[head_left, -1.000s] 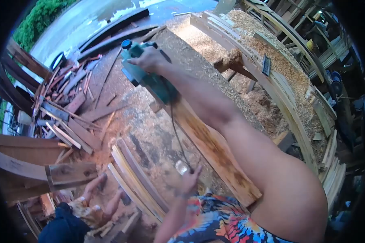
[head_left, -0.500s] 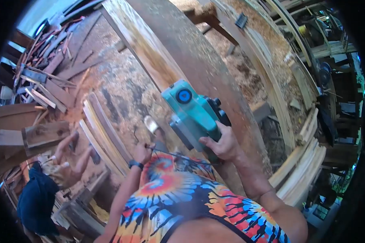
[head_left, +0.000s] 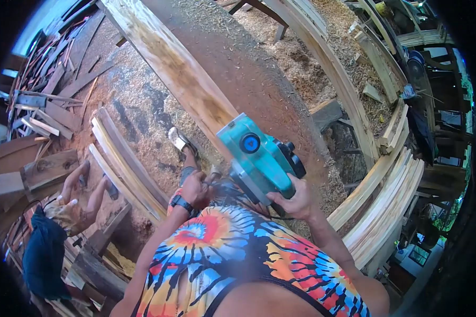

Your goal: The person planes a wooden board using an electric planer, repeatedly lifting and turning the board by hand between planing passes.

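Observation:
My right hand (head_left: 296, 198) is wrapped round the rear handle of a teal electric planer (head_left: 254, 153). The planer rests over the near end of a long plank (head_left: 180, 74), whose pale face has a brown streak along it. My left hand (head_left: 197, 189), with a dark watch on its wrist, is closed close to my body, left of the planer. From this fist the black power cord (head_left: 240, 194) seems to run toward the planer's rear; the grip on it is partly blurred.
Curved boards (head_left: 124, 158) lie at left, with more stacked boards (head_left: 381, 211) at right. Another person (head_left: 50, 248) bends over at lower left. Scrap wood (head_left: 47, 116) is piled at upper left. Shavings and sawdust (head_left: 296, 58) cover the ground.
The plank's near part shows lower and more to the left as my view shifts. The planer sits slightly right and lower. My left hand has moved up and right, nearer the planer.

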`<state>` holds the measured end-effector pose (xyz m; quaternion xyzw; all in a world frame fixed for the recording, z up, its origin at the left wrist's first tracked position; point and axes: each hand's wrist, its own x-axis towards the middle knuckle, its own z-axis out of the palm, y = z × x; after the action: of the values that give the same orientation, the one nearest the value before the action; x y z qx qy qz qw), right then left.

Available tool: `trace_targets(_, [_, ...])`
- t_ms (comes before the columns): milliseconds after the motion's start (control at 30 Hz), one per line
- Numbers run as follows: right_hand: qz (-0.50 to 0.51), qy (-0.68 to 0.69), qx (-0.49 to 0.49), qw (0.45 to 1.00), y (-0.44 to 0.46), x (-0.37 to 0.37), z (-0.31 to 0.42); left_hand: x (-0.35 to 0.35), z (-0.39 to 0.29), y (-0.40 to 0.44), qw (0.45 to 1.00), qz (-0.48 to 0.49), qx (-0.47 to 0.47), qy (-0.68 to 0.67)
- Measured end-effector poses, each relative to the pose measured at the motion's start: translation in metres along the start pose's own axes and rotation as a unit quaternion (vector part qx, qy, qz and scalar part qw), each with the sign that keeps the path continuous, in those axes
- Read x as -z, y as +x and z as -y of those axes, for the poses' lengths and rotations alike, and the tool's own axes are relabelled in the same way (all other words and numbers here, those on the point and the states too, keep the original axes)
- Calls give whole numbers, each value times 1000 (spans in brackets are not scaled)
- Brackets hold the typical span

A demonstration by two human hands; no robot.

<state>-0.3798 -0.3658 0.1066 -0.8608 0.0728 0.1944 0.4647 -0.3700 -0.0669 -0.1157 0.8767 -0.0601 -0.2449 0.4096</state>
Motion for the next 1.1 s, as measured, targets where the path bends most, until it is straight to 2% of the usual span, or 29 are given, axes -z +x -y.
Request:
trace_targets(200, [7, -11, 13, 1000, 4, 0, -3, -6, 18, 1, 1000, -20, 7, -3])
trace_targets(300, [-4, 22, 20, 1000, 7, -4, -3, -3, 5, -1, 998, -5, 60, 8])
trace_targets(400, [-6, -5, 32, 999, 12, -4, 1, 3, -12, -1, 999, -36, 21, 34])
trace_targets(500, [-5, 3, 48, 999, 20, -4, 3, 5, -21, 1, 999, -48, 14, -16])
trace_targets(533, [-5, 3, 50, 999, 23, -4, 5, 3, -21, 2, 998, -62, -14, -19])
trace_targets(633, [-3, 10, 54, 998, 33, -4, 15, 9, -33, 2, 999, -47, 4, -20])
trace_targets(733, [-7, 22, 64, 998, 46, -8, 23, 12, -48, 1, 989, -86, -42, -110])
trace_targets(867, [-22, 26, 89, 995, 70, -15, 35, 17, -55, 4, 988, -62, -53, -134])
trace_targets(967, [-29, 34, 102, 994, 91, -20, 45, 29, -67, 7, 988, -31, -22, -151])
trace_targets(1100, [-28, 35, 101, 994, 126, -27, 65, 33, -68, 16, 983, -68, -49, -165])
